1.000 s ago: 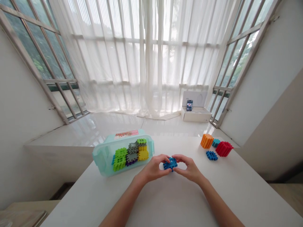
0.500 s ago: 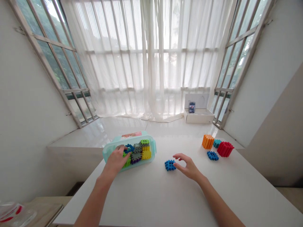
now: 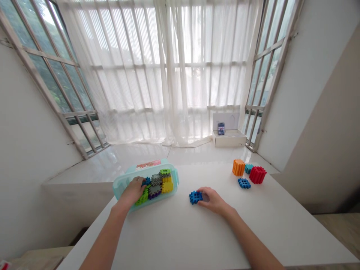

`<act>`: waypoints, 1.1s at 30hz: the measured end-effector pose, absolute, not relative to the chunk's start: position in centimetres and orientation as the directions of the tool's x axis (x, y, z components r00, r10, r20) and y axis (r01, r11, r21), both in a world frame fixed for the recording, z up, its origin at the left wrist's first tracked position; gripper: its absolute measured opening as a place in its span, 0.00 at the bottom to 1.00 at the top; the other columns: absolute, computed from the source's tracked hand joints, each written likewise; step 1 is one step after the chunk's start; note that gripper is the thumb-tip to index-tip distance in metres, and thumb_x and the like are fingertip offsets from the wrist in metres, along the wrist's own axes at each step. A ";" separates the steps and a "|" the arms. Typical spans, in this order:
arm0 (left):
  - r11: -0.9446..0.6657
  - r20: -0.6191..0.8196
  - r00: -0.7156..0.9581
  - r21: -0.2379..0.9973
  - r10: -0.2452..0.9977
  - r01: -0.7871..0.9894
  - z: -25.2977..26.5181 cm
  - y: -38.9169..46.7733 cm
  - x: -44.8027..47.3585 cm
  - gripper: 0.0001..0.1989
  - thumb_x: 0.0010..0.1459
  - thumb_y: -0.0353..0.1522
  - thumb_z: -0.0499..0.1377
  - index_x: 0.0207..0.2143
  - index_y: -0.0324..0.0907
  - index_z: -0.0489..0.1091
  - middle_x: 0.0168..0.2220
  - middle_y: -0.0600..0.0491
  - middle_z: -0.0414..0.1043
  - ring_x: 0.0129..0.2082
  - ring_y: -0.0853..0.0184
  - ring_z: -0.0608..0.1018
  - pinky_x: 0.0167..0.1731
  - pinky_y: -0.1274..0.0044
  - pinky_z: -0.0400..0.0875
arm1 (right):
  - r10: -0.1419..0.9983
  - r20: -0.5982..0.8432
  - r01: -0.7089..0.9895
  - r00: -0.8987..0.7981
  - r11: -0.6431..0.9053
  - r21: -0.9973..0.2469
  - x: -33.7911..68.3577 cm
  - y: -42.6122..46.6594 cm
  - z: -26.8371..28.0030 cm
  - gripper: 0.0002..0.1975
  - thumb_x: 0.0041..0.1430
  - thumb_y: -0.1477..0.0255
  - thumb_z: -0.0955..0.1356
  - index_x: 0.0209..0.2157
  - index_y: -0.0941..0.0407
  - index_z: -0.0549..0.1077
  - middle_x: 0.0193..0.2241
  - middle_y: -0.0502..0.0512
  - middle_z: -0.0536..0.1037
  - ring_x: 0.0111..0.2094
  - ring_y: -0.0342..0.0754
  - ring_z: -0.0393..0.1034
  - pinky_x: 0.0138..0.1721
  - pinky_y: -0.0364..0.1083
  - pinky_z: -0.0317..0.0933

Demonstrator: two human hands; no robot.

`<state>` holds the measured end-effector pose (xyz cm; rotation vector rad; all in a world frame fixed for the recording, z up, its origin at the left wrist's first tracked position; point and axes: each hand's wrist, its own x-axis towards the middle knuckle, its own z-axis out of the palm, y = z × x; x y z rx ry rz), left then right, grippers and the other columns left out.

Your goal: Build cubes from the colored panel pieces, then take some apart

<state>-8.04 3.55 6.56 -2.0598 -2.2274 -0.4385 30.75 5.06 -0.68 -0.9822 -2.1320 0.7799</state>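
Observation:
My left hand reaches into the pale turquoise plastic tub, fingers curled on a blue interlocking block and partly hiding it. Beside that block lie a green block, grey blocks, yellow blocks and a lime one. On the white table, another blue interlocking block lies flat, with openings in its top. My right hand grips its right side between thumb and fingers.
At the right stand an orange block stack, a red block stack and a teal block, with a flat blue block in front. A white open box with a phone rests on the sill before the curtain.
My right hand has closed onto the blue block on the table. My left hand has moved lower into the tub with the other blue block. The view has shifted slightly right.

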 end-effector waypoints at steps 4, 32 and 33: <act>0.081 0.471 -0.159 0.181 0.868 0.980 7.3 1.5 -5.0 0.16 0.64 0.40 0.47 0.41 0.41 0.70 0.43 0.44 0.74 0.44 0.55 0.76 0.40 0.69 0.72 | 0.799 0.372 0.399 -0.473 0.570 -0.718 30.7 5.0 -0.4 0.18 0.51 0.71 0.73 0.45 0.53 0.74 0.45 0.57 0.78 0.47 0.55 0.71 0.51 0.55 0.65; -0.473 0.101 0.463 0.251 0.880 0.845 11.7 -1.5 2.7 0.08 0.52 0.35 0.62 0.37 0.45 0.72 0.36 0.53 0.76 0.36 0.61 0.77 0.37 0.76 0.67 | 0.717 0.467 0.277 -0.517 0.656 -0.702 30.2 3.0 1.4 0.22 0.53 0.64 0.73 0.50 0.52 0.69 0.44 0.57 0.78 0.43 0.52 0.74 0.48 0.54 0.68; -0.420 0.105 0.406 0.211 0.908 0.883 12.3 -1.5 1.3 0.08 0.53 0.35 0.61 0.37 0.45 0.71 0.37 0.52 0.76 0.37 0.60 0.77 0.37 0.75 0.68 | 0.719 0.468 0.293 -0.514 0.660 -0.692 30.3 3.2 1.3 0.22 0.54 0.64 0.72 0.50 0.52 0.69 0.44 0.57 0.78 0.44 0.52 0.73 0.48 0.54 0.68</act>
